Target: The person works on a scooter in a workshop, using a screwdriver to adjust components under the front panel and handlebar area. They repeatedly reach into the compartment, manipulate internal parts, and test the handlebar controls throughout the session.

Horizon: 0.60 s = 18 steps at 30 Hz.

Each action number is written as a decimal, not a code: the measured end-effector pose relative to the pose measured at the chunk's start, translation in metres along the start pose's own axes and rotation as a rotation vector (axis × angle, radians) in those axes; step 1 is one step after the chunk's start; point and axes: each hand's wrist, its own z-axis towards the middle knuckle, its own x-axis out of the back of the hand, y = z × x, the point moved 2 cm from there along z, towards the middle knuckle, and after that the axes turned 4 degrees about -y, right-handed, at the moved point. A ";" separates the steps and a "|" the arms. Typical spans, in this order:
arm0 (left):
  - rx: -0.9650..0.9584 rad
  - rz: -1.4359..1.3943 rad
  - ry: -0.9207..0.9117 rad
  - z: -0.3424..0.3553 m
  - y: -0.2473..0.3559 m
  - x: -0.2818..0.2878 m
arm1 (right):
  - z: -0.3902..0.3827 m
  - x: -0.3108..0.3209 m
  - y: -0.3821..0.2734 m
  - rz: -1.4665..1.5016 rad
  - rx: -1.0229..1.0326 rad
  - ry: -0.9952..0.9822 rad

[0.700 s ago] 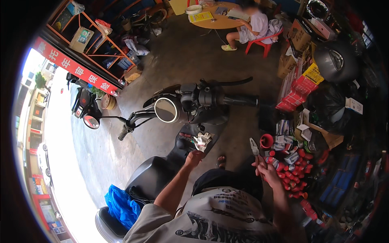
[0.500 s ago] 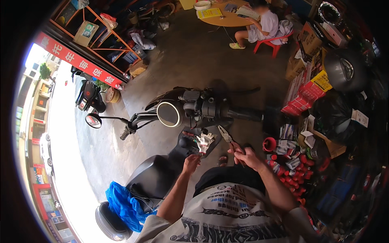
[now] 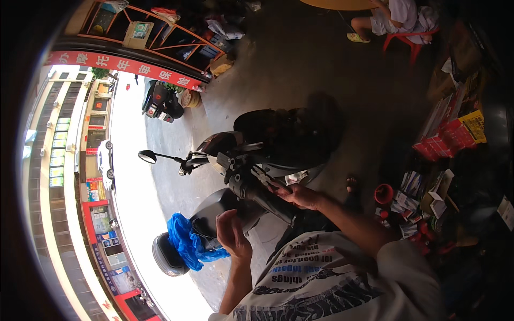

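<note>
A dark scooter (image 3: 278,139) stands in front of me, its handlebar (image 3: 257,195) running toward my chest. My right hand (image 3: 300,195) holds a pair of pliers (image 3: 262,175) with the jaws at the handlebar's control housing. My left hand (image 3: 233,232) hovers lower, fingers curled loosely, over the black seat (image 3: 214,208), holding nothing that I can make out. A round mirror (image 3: 145,156) sticks out to the left on a thin stalk.
A blue plastic bag (image 3: 184,241) lies on the rear of the seat. Red boxes and packaged parts (image 3: 450,134) pile up at the right, with a red cup (image 3: 383,193) on the floor. A person sits on a red chair (image 3: 407,32) at the back. Another scooter (image 3: 160,101) is parked outside.
My right hand came from the parts pile on the right with the pliers and brought them to the handlebar. My left hand dropped back from the handlebar. The view swung left and closer.
</note>
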 end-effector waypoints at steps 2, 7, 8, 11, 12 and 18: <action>-0.210 0.119 0.032 0.004 0.056 -0.023 | -0.002 0.005 -0.009 0.118 0.007 -0.102; -0.576 0.216 -0.162 0.012 0.114 -0.084 | -0.007 0.023 -0.033 0.162 -0.014 -0.122; -0.540 0.242 -0.224 0.015 0.118 -0.093 | -0.006 0.023 -0.034 0.174 -0.029 -0.141; -0.501 0.401 -0.312 0.017 0.116 -0.107 | -0.005 0.031 -0.036 0.069 -0.024 -0.215; -0.526 0.434 -0.315 0.018 0.114 -0.108 | 0.001 0.034 -0.033 0.050 -0.039 -0.215; -0.538 0.458 -0.261 0.020 0.113 -0.113 | 0.013 0.039 -0.025 0.060 -0.061 -0.238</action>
